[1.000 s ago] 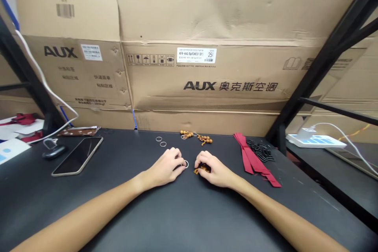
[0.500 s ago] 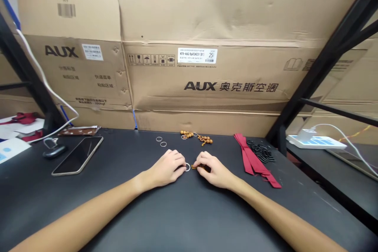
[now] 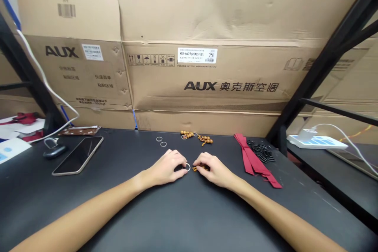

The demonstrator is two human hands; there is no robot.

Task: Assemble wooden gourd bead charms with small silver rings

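Note:
At the middle of the dark table, my left hand [image 3: 170, 168] rests with thumb and forefinger curled at the edge of a silvery ring [image 3: 188, 167], pinching it at its left side. Facing it a short way off, my right hand [image 3: 213, 170] is closed on a golden-brown beaded cord [image 3: 195, 169]; its fingers cover most of the beads. The cord's end and the ring lie close together but apart. Two more thin metal rings, a nearer ring [image 3: 163, 144] and a farther ring [image 3: 159, 139], lie beyond my left hand.
Finished-looking bead clusters with rings [image 3: 206, 139] lie by the cardboard wall [image 3: 206, 122]. Red ribbon strips [image 3: 251, 157] and a pile of black clasps [image 3: 262, 151] are at the right. A phone [image 3: 78, 155], dark key fob [image 3: 54, 151] and brown packet [image 3: 79, 130] are at the left.
My right hand has shifted very slightly right, widening the gap to the ring. The left thumb and forefinger have parted a little, with the ring moving slightly right.

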